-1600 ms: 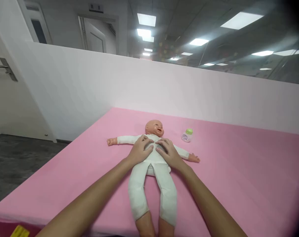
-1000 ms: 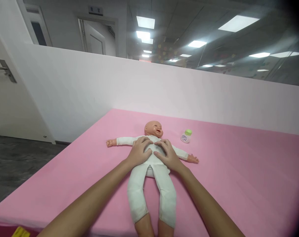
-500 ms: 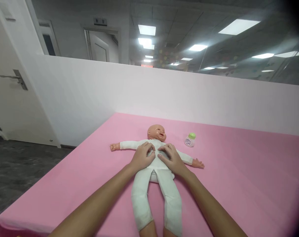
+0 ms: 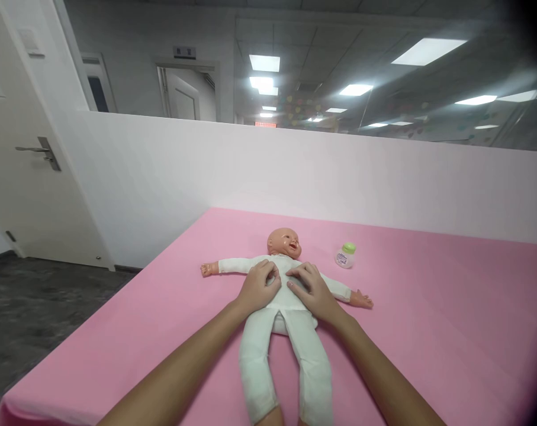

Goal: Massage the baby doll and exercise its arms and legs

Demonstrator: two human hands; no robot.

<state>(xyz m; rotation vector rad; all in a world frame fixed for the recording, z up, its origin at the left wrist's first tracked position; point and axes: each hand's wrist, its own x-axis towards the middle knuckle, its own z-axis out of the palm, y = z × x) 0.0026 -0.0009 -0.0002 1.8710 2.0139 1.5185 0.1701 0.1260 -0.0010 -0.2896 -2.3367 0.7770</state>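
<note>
On the white cloth-bodied, plastic-headed baby doll [image 4: 286, 301], lower centre of the frame, the left hand [image 4: 257, 287] has curled tighter since the first frame; whether it pinches anything, I cannot tell. The right hand [image 4: 313, 291] arches, digits apart. Light, matched contact should suit so soft-looking a body.

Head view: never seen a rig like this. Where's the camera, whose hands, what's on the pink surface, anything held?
There's no machine: these are a person's bare hands. The one camera is worn on that person's head, looking forward and down, so the forearms enter from the bottom.

A doll in white lies face up on the pink surface, arms spread. A bottle with a green cap is right of its head.

The left hand and right hand rest on the doll's torso. Neither lifts anything; whether the left's curled fingers pinch the cloth is unclear.
</note>
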